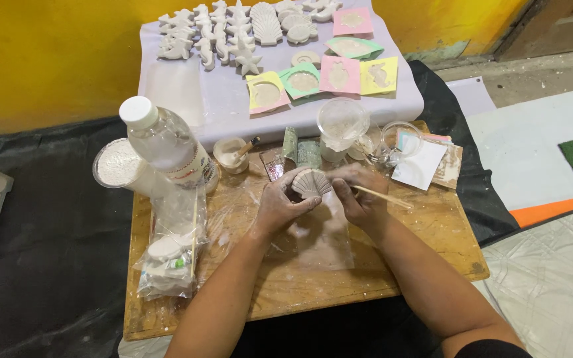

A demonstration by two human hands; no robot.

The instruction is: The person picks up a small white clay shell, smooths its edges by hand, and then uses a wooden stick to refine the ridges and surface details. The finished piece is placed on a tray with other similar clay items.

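Centre of the frame: the left hand (280,202) cups a white plaster scallop shell (310,183), fingers curled under and around it, just above the wooden tabletop (392,265). The right hand (359,195) pinches a thin wooden stick (384,197) and touches the shell's right edge. A clear plastic bottle (167,142) with a white cap stands at left beside a tub of white powder (118,164). More plaster shapes (233,33) lie across the top of the frame.
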